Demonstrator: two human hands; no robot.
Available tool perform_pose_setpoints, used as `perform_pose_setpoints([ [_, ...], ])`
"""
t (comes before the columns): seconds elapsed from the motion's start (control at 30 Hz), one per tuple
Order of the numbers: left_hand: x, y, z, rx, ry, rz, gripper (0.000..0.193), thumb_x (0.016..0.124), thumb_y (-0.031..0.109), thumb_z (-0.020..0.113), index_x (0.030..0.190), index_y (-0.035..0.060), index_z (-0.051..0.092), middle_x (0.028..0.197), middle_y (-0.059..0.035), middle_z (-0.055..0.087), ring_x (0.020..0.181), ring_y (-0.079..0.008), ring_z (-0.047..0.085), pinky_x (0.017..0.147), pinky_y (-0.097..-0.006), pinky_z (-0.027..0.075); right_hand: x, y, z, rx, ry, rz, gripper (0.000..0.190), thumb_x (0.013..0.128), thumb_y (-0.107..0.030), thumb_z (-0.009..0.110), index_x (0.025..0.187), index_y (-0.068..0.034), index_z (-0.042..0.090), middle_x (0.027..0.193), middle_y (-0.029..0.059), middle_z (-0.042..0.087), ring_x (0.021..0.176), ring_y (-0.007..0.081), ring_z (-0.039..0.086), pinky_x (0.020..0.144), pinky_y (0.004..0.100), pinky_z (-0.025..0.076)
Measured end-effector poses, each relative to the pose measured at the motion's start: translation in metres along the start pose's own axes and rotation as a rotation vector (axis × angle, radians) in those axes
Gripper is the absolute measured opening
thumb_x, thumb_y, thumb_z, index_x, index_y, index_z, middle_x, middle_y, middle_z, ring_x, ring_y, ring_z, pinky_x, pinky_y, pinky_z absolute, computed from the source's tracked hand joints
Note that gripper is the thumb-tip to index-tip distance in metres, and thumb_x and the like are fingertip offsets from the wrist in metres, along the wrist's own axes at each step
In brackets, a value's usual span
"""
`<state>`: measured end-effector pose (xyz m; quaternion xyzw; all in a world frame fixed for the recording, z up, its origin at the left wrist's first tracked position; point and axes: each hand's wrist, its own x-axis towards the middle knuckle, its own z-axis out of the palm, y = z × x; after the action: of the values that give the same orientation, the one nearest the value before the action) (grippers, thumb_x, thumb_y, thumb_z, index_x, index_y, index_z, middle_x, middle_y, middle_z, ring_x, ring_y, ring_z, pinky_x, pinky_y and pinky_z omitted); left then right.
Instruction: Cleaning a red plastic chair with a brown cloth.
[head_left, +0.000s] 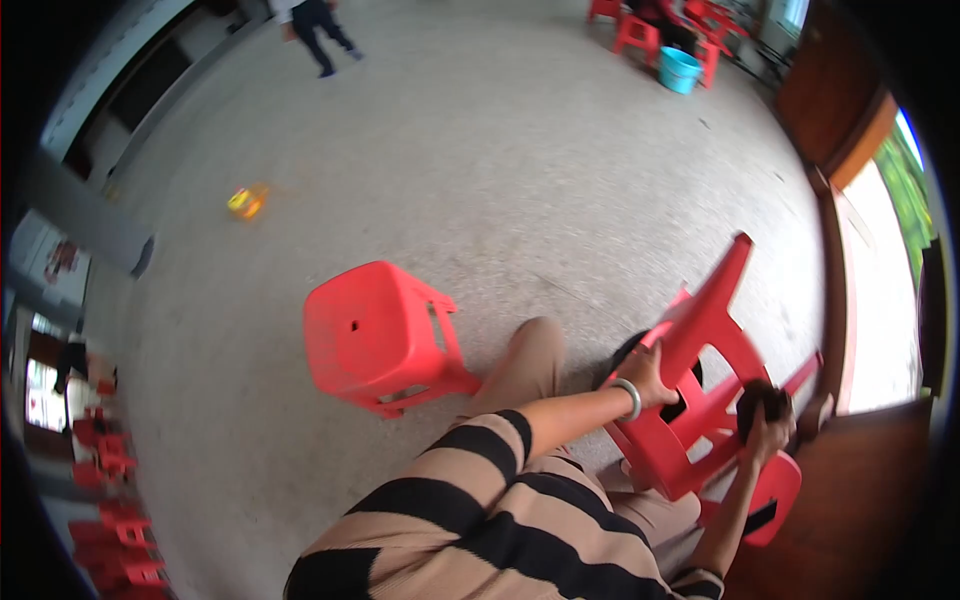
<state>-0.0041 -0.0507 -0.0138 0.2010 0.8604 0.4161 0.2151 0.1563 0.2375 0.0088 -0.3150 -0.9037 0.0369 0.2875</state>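
Note:
A red plastic stool (731, 326) lies tipped over in front of me at the right, its legs pointing up and outward. My left hand (645, 375), with a pale bangle on the wrist, grips the stool's frame. In my right hand (769, 431) is a dark, bunched object (759, 409), perhaps a cloth or scrubber, held against a stool leg. Behind the stool a dark round rim shows partly; what it belongs to is hidden. Another red stool (360, 326) stands upright to my left.
A red seat (776, 495) is beside my right forearm. An open doorway (877, 300) lies at the right. A yellow-orange item (247, 201) rests on the floor. Farther off are a turquoise bucket (679, 70), a seated person, a standing person (319, 30) and several red stools (112, 457).

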Motion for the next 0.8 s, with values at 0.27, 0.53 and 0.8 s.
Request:
perform_pose_setpoints([
  [0.27,0.011,-0.003,0.013,-0.049,0.044,0.084,0.103,0.063,0.031,0.082,0.149,0.0013,0.035,0.132,-0.0285,0.053,0.121,-0.0436,0.057,0.106,-0.0471,0.049,0.084,-0.011,0.006,0.001,-0.009,0.702,0.081,0.068,-0.046,0.090,0.136,-0.019,0.056,0.138,0.0107,0.056,0.130,0.0381,0.053,0.106,0.0520,0.047],
  [0.53,0.007,0.006,0.032,-0.060,0.027,0.108,0.105,0.063,0.032,0.081,0.151,0.0020,0.033,0.137,-0.0288,0.051,0.125,-0.0440,0.054,0.110,-0.0476,0.046,0.021,-0.008,-0.021,0.119,0.025,0.783,0.088,0.067,-0.039,0.092,0.139,-0.013,0.048,0.139,0.0125,0.050,0.131,0.0384,0.049,0.111,0.0488,0.043],
  [0.8,0.006,0.004,0.024,-0.053,0.059,0.117,0.104,0.063,0.030,0.082,0.151,0.0001,0.035,0.137,-0.0298,0.052,0.126,-0.0447,0.054,0.111,-0.0475,0.045,-0.094,-0.052,-0.038,0.158,0.014,0.559,0.096,0.065,-0.032,0.092,0.145,-0.014,0.042,0.143,0.0134,0.045,0.136,0.0372,0.042,0.113,0.0503,0.039],
])
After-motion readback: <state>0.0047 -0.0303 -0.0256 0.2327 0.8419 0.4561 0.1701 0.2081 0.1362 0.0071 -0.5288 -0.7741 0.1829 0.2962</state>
